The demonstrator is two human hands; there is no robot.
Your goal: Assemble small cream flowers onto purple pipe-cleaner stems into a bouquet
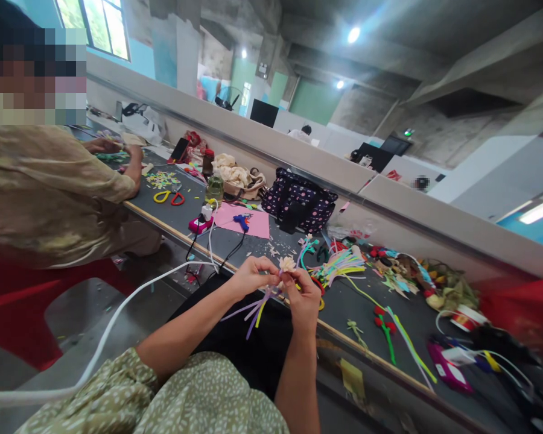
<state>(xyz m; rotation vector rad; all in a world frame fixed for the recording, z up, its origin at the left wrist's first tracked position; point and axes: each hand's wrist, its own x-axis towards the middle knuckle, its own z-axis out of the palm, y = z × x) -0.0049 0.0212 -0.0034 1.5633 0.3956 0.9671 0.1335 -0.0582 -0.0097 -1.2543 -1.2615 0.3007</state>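
Note:
My left hand (252,276) and my right hand (304,295) meet in front of me, just at the near edge of the dark worktable (344,301). Both have fingers pinched on a small cream paper flower (287,263) with a bundle of pipe-cleaner stems (257,308) in purple, yellow and pink hanging down from it toward my lap. A heap of loose coloured pipe cleaners (341,264) lies on the table just beyond my right hand.
A co-worker in a beige top (49,193) sits at left with hands on the table. Scissors (168,197), a blue glue gun (241,221) on pink paper, a dotted bag (298,202), red-tipped green stems (387,331), craft scraps and a white cable (117,313) surround the spot.

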